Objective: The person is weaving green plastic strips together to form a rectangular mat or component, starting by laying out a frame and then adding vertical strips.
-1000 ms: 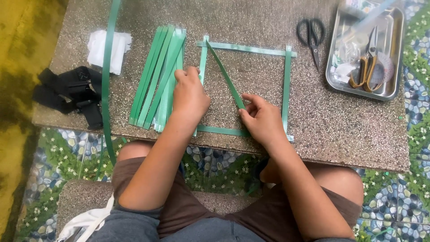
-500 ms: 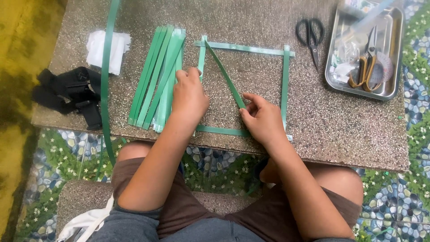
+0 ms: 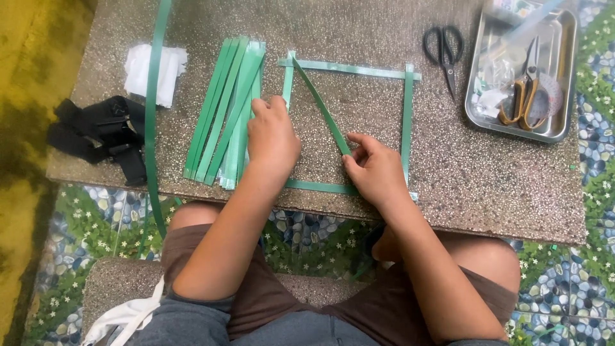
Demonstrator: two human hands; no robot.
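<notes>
Four flat green plastic strips form a square frame (image 3: 349,68) on the speckled stone table (image 3: 487,173). A further green strip (image 3: 319,106) runs diagonally from the frame's top left corner down to my right hand (image 3: 375,170), whose fingers pinch its lower end. My left hand (image 3: 272,138) lies flat on the frame's left strip, pressing it down. Just left of that hand sits a bundle of several cut green strips (image 3: 224,115).
A metal tray (image 3: 477,102) at the top right holds yellow-handled shears (image 3: 522,93) and small items. Black scissors (image 3: 445,51) lie beside it. A long green strap (image 3: 152,109), a white cloth (image 3: 154,70) and black straps (image 3: 106,138) are at the left.
</notes>
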